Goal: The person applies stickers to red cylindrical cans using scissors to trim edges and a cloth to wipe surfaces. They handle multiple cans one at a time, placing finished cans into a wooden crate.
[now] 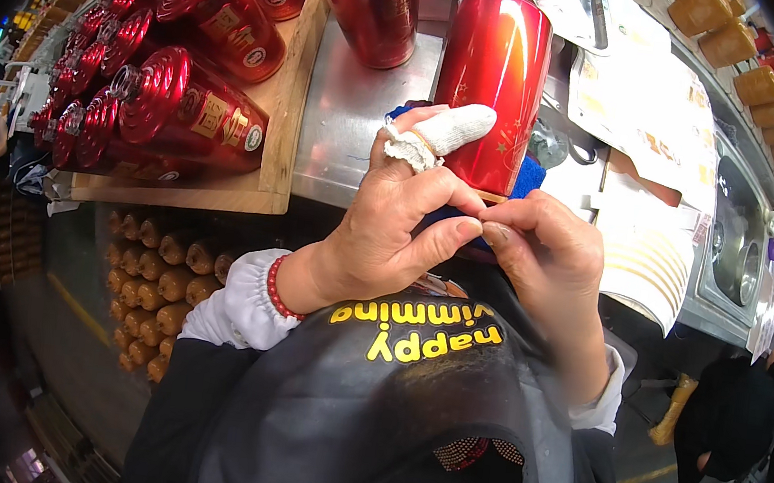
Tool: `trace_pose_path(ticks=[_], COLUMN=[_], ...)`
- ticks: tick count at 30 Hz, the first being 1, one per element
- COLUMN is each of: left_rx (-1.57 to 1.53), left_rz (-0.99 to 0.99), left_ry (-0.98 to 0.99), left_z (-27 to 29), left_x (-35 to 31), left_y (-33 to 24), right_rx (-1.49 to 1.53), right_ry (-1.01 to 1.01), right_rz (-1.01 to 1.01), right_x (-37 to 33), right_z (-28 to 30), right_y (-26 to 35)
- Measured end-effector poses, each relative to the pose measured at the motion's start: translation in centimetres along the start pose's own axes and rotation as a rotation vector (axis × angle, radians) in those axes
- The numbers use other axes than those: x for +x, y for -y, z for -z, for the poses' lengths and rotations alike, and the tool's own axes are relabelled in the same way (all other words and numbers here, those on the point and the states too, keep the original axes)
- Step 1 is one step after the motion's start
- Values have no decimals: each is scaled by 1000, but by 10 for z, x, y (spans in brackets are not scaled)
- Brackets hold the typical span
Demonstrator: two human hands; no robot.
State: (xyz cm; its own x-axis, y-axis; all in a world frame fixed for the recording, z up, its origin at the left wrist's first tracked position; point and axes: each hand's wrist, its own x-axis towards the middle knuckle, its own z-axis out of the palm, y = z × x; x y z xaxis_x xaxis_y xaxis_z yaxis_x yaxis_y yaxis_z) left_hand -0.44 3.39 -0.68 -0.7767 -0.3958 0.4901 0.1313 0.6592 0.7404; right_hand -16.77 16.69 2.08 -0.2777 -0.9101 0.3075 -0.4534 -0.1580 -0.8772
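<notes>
A glossy red bottle (496, 58) with small gold stars lies on blue cloth (529, 176), its near end toward me. Just at that end, my left hand (389, 206) and my right hand (553, 246) meet, thumbs and forefingers pinched together. Whatever sits between the fingertips is too small or hidden to make out. One finger of my left hand wears a white knitted finger cover (447, 134) and lies against the bottle's side. A red bead bracelet (276, 288) circles my left wrist.
Several red lidded bottles (215, 117) lie on a wooden tray (281, 148) at left. Another red bottle (366, 10) stands on the metal worktop (334, 140). Sheets of printed labels (657, 129) cover the right side, beside a metal sink (734, 252). Brown bottles (153, 282) are stacked below.
</notes>
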Motion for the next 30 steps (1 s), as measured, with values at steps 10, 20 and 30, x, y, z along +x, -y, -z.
trace_pose_path(ticks=[10,20,30], left_rx=[286,174,311], left_rz=[-53,-13,-13], left_ry=[9,60,-53], left_z=[-2,14,14], left_x=[6,2,0], left_y=[-15,-11,-11], right_rx=[-8,-100,-117], right_ry=[-27,74,79], right_rz=[-66,-100,-54], right_x=[0,4,10], right_z=[-7,-1,-3], right_y=[2,8,11])
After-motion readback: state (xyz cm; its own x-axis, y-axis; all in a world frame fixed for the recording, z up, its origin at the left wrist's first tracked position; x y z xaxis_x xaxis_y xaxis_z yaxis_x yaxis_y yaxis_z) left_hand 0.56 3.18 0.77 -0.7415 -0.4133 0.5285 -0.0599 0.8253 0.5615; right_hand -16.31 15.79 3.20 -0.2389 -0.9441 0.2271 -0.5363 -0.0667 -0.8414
